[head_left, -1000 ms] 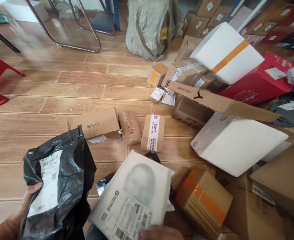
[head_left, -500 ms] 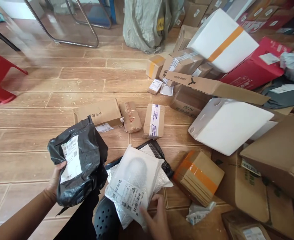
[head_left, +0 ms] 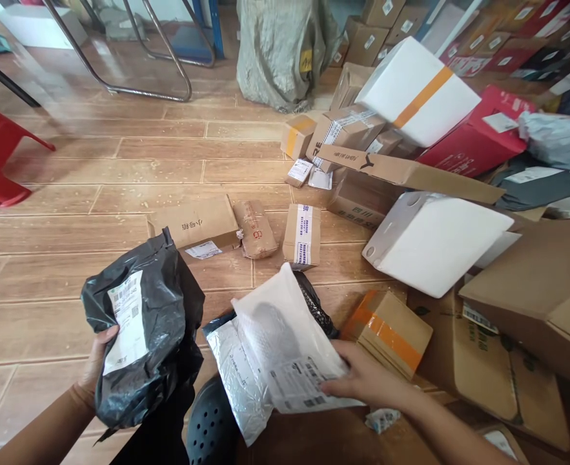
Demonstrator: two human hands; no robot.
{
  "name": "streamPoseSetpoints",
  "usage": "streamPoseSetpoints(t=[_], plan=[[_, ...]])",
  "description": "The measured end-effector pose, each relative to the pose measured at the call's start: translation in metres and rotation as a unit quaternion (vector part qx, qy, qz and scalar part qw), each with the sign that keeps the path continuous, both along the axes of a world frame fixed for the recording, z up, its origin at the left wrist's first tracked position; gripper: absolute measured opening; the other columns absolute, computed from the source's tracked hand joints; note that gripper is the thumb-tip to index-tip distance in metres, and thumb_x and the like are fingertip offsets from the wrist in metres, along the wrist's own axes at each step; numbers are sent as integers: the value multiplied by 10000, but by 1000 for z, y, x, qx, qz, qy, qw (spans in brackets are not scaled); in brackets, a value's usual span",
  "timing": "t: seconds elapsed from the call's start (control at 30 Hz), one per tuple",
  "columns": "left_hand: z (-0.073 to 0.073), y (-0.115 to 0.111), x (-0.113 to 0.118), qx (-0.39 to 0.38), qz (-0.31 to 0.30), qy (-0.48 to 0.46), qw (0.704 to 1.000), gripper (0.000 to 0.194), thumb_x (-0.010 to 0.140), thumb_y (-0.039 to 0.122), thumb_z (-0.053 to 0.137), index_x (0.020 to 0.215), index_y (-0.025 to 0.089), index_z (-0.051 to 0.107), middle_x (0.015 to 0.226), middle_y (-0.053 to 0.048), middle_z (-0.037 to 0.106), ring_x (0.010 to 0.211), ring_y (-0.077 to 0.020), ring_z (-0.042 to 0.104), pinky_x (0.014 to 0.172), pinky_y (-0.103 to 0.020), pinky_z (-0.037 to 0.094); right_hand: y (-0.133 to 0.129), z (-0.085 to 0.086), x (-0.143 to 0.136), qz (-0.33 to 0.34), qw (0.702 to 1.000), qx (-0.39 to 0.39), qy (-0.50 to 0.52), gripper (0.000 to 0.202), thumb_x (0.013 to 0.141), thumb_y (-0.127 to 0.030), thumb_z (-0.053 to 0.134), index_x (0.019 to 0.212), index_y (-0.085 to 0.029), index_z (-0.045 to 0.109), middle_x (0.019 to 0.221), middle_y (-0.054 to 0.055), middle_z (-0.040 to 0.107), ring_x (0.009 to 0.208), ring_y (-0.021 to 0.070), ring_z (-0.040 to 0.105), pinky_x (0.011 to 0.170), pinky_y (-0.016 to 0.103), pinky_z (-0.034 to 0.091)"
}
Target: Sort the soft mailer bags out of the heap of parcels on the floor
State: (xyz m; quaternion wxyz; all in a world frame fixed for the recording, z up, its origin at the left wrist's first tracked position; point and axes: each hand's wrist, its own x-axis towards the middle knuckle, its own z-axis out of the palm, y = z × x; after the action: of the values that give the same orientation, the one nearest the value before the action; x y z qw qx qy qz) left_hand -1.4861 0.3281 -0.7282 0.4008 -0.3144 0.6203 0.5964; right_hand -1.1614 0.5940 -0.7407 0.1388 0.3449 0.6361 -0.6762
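- Left hand (head_left: 97,361), at 8 o'clock, grips a crinkled black plastic bag (head_left: 144,329) by its left edge, thumb across the white label (head_left: 124,321).
- Right hand (head_left: 362,380), at 5 o'clock, lies flat with fingers spread narrow, pressing a smooth white mailer (head_left: 285,336); a silvery one (head_left: 239,381) sits beneath.
- Three small brown cardboard parcels (head_left: 255,227) lie in a row at 12 o'clock on the wood-look floor (head_left: 95,194).
- Two white foam boxes (head_left: 434,239) at 2 o'clock.

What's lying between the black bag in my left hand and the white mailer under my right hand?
In the head view, a silvery mailer lies between the black bag and the white mailer, partly tucked under the white one.
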Motion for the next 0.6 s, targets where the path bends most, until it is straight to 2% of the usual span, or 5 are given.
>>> streamPoseSetpoints(t=[0.13, 0.23, 0.43, 0.53, 0.6], plan=[[1, -8, -4, 1, -15, 12, 1000, 746, 830, 270, 533, 1502, 57, 291, 695, -20, 774, 639, -291, 725, 715, -459, 634, 51, 48, -17, 215, 975, 49, -8, 190, 633, -302, 777, 751, -163, 723, 709, -32, 617, 667, 135, 527, 560, 207, 384], [-3, -9, -8, 39, -20, 42, 998, 834, 811, 108, 506, 1538, 50, 100, 622, 25, 753, 542, -238, 705, 555, -333, 627, 59, 27, -53, 258, 966, 23, -4, 271, 557, -306, 831, 767, -170, 728, 686, -49, 629, 646, 127, 538, 544, 205, 367], [-22, -8, -12, 60, 25, 24, 998, 981, 768, -186, 465, 1540, 123, -55, 463, 133, 658, 357, -122, 605, 393, -133, 514, 32, -71, -107, 7, 974, 200, -108, 705, 496, -169, 857, 1167, -140, 641, 1191, 111, 671, 1114, 260, 615, 964, 320, 455], [-31, -14, -8, 40, 3, 11, 999, 982, 784, -185, 486, 1524, 83, -102, 506, 93, 694, 379, -150, 629, 391, -155, 531, 12, -87, -90, -77, 952, 241, -175, 1029, 613, -388, 823, 1445, -53, 319, 1427, 251, 458, 1311, 323, 480, 1075, 398, 397], [-36, -19, -6, 48, 3, -3, 999, 1022, 765, -165, 558, 1522, 74, -86, 546, 80, 713, 394, -167, 639, 391, -172, 538, 0, -89, -72, -79, 943, 236, -219, 1052, 566, -516, 830, 1386, -35, 380, 1416, 274, 442, 1341, 378, 432, 1106, 433, 365]])
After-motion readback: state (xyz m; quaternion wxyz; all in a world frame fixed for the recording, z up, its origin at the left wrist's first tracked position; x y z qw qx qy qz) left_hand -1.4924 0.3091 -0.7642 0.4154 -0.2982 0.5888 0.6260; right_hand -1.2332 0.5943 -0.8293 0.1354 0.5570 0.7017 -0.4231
